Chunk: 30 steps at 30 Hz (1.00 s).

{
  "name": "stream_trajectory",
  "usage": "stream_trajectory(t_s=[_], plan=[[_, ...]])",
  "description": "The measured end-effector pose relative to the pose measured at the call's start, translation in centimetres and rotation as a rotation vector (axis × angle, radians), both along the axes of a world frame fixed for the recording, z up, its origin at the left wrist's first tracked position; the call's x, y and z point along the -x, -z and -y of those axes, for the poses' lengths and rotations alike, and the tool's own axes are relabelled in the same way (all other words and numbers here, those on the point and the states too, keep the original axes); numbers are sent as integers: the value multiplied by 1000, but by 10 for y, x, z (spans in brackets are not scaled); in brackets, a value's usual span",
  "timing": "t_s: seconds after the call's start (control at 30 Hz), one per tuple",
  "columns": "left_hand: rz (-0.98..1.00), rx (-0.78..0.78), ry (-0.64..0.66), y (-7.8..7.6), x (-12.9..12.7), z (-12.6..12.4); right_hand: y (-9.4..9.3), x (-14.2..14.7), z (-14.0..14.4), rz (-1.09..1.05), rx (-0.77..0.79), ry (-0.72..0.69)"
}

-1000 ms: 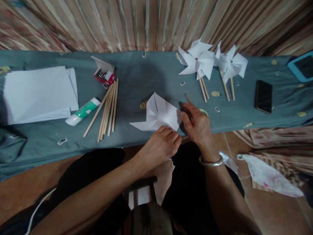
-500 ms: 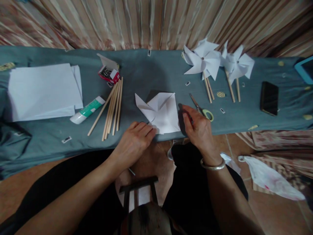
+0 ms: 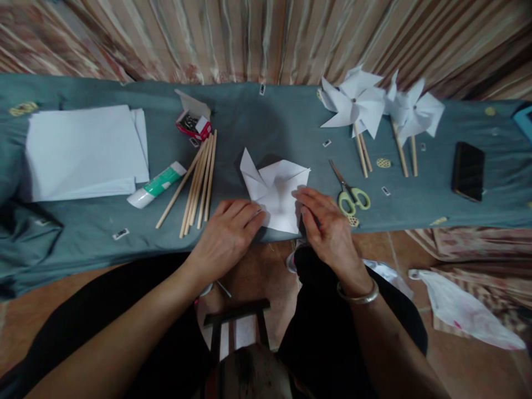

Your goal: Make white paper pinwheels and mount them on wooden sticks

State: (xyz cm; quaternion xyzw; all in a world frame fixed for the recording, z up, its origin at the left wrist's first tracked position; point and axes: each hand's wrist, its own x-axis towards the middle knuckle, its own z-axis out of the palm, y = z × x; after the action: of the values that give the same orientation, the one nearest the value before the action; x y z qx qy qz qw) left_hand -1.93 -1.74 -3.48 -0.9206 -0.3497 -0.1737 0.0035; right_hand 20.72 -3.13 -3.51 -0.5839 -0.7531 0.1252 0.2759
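Head view: blue-green cloth-covered counter [image 3: 286, 127] carries a folded white paper sheet with pointed flaps [image 3: 280, 205] near its front edge, between the hands. Left hand [image 3: 230, 230] bent at sheet's left edge, grip undeterminable; right hand [image 3: 330, 227], grip slightly spread, touches the right edge. Green-handled metal scissors [image 3: 347, 189] lie just beside it.
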Motion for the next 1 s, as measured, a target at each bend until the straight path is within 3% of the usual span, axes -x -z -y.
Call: stream_trajectory(t_s=[0.53,0.8,1.0], plan=[[3,85,38,2,-18,-1,4,0,2,-57,75,-45],[93,120,-23,1,-16,-3,5,-1,1,-204,129,-19],[106,129,-38,2,-17,-4,7,-1,1,-366,267,-53]])
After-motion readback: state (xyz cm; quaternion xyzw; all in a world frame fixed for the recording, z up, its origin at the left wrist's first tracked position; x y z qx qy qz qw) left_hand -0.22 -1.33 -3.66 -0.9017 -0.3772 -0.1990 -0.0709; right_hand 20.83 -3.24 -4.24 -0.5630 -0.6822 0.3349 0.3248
